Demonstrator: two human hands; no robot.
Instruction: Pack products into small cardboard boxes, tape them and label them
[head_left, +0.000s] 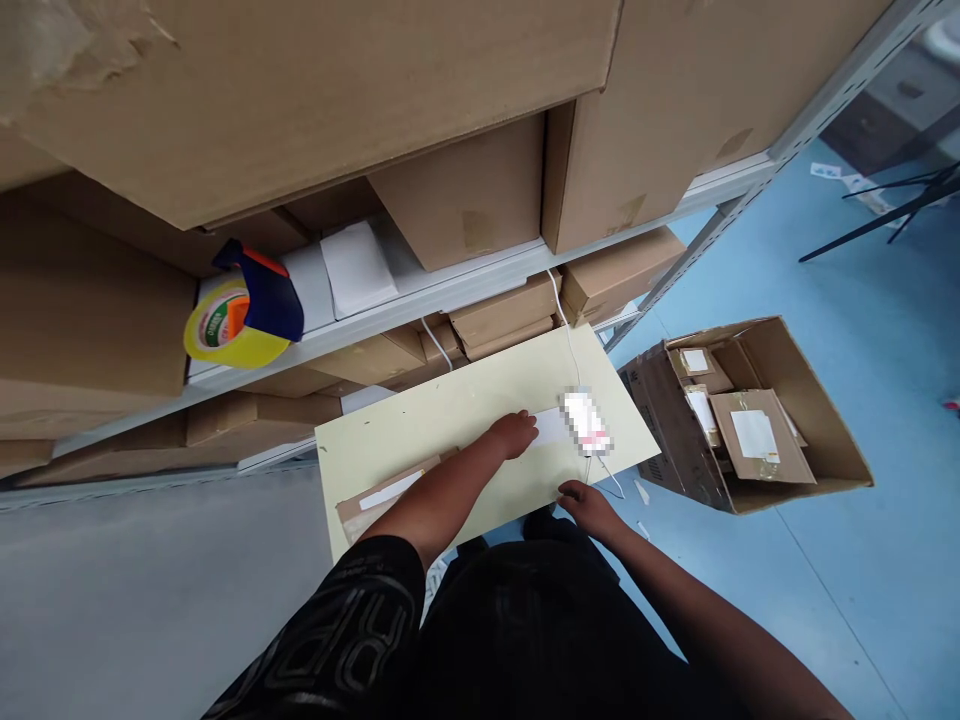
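My left hand (pixel 514 433) lies on the small pale yellow table (pixel 450 420), fingers curled onto a white label strip (pixel 551 427). The strip runs to a small blurred white device (pixel 586 422) with a thin white cable (pixel 567 340). My right hand (pixel 589 503) sits at the table's front edge, fingers bent, next to the cable's loose end. What it holds, if anything, is hidden. A flat brown parcel (pixel 375 497) with a white label lies under my left forearm.
Metal shelving (pixel 480 283) packed with cardboard boxes stands right behind the table. A yellow tape roll in a blue dispenser (pixel 244 318) rests on the shelf at left. An open carton (pixel 750 415) with several small labelled parcels sits on the blue floor at right.
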